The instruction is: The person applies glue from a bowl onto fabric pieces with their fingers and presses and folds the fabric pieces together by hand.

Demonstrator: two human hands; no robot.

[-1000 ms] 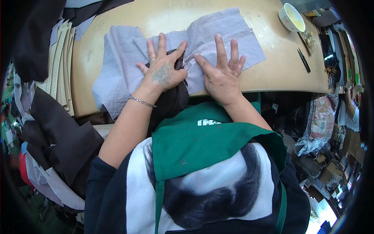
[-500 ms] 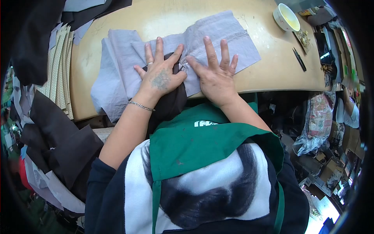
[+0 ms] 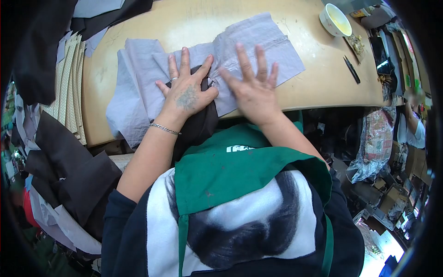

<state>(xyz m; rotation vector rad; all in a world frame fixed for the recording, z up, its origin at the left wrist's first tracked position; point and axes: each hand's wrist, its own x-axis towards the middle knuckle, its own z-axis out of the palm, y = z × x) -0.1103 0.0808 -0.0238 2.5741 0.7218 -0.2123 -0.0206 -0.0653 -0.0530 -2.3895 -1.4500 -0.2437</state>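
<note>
A crinkled light grey-lilac fabric piece (image 3: pixel 254 37) lies spread across the table near its front edge. My left hand (image 3: pixel 188 90) presses on it with fingers spread, a ring on one finger and a chain bracelet at the wrist. Under that palm runs a dark brown cloth (image 3: pixel 205 117), which hangs over the table edge toward my lap. My right hand (image 3: pixel 254 87), slightly smeared by motion, is over the right part of the light fabric, palm down and fingers apart. Between the two thumbs the light fabric is puckered where it meets the dark cloth.
On the tan table (image 3: pixel 318 85), a white bowl (image 3: pixel 335 20) with yellowish contents stands at the back right, near black tweezers (image 3: pixel 352 70). Woven-patterned strips (image 3: pixel 71 87) are stacked at the left edge. Dark sheets (image 3: pixel 78 171) hang below. Another person's arm (image 3: pixel 415 122) shows far right.
My right hand has shifted a little over the light fabric and now blurs. My left hand stays in place on the cloth; the whole view has shifted slightly.
</note>
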